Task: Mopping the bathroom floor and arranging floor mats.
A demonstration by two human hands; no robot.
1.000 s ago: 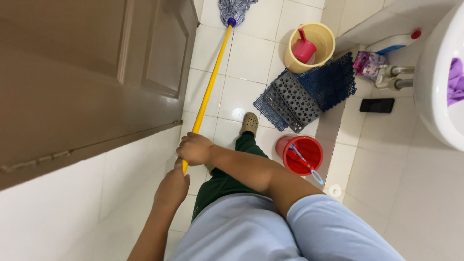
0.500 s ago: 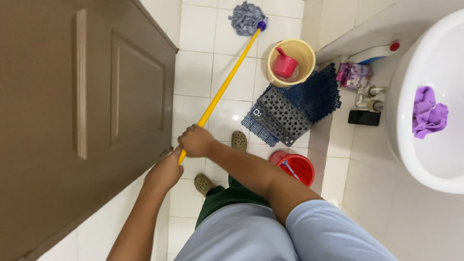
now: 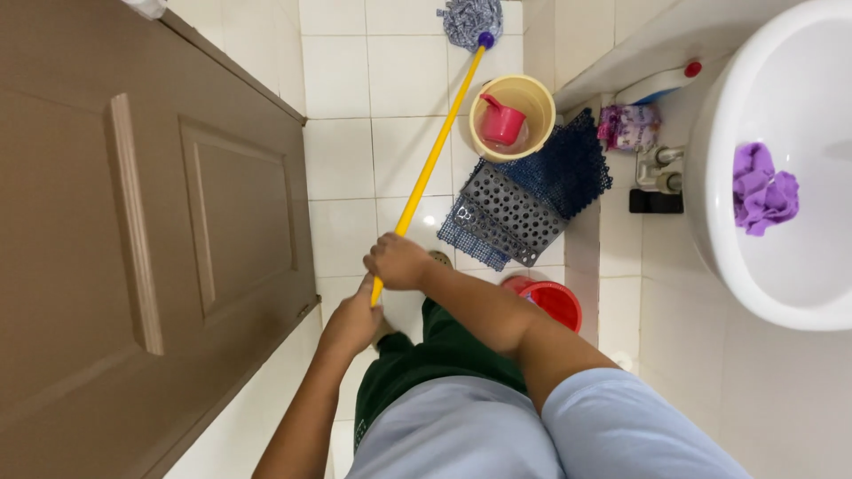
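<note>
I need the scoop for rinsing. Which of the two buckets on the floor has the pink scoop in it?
The yellow bucket beside the mop head holds the pink scoop. The red bucket sits nearer the person's legs, without it.

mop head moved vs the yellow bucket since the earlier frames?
Yes. The mop head now lies beyond the yellow bucket, nearly straight past it; earlier it lay off to the bucket's left. Both hands grip the handle.

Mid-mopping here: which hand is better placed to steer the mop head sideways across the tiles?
Probably the right hand: it grips the yellow mop handle farther down, nearer the mop head. The left hand holds the handle's very end, serving better as a pivot.
</note>
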